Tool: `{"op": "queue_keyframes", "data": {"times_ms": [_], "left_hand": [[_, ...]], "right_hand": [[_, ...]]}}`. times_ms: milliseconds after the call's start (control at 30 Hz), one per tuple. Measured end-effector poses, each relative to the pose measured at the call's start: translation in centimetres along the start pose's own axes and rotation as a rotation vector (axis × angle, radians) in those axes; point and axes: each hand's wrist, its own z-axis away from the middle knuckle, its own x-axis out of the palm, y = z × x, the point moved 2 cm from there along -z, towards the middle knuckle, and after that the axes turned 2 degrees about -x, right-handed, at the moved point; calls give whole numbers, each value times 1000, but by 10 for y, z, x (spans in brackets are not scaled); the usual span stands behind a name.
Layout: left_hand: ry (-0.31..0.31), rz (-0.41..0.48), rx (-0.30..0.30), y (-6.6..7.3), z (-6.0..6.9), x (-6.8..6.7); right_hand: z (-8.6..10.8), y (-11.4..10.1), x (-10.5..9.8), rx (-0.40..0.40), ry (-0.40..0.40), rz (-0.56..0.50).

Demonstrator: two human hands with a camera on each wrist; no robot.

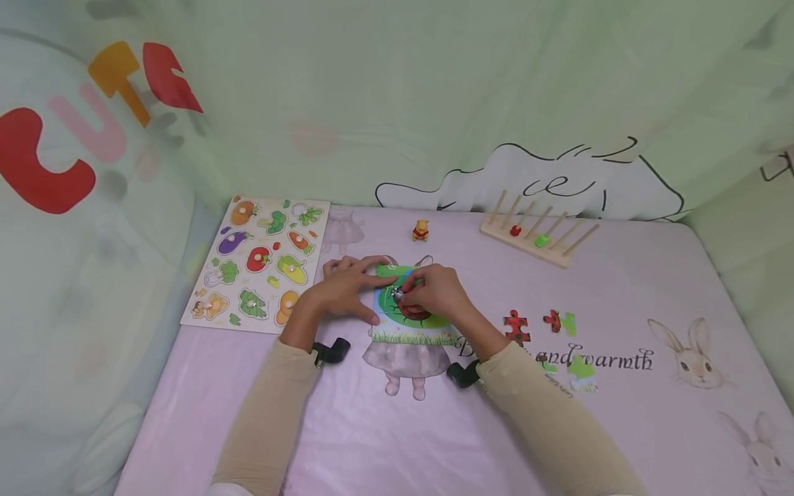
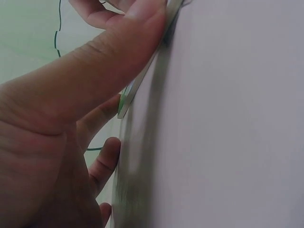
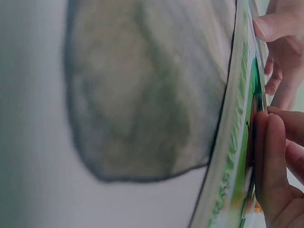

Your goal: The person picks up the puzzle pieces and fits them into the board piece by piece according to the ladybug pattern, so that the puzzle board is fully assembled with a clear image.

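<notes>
We are finding the green ladybug puzzle board (image 1: 400,322) lying on the surface (image 1: 372,441), grassy edge (image 1: 412,338) facing the person (image 1: 260,420), long axis unclear. The left hand (image 1: 344,288) is touching its left side, fingers spread; whether the right hand (image 1: 437,289) is pinching anything, we cannot tell.

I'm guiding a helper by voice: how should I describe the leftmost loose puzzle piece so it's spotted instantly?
On the lilac table, find the puzzle board with the grassy lower edge. Right of it, just past the right sleeve, lie several loose pieces. You want the leftmost puzzle piece: red with black spots, showing more red than any neighbour.
</notes>
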Motion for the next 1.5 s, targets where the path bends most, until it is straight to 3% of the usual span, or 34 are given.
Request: {"op": "queue_keyframes", "data": {"times_ms": [667,900,1033,1200,1500], "left_hand": [[6,-28,-11,0,0,0],[-3,-11,-7,0,-1,0],[1,13,-10,-2,-1,0],[56,72,-27,-1,-2,0],[114,33,-46,6,-4,0]], "right_hand": [[2,-9,-3,9,31,91],[2,-5,-7,-9,43,59],[0,-1,-8,-25,2,99],[-2,2,-6,-32,-79,158],[-1,0,-3,15,-70,151]]}}
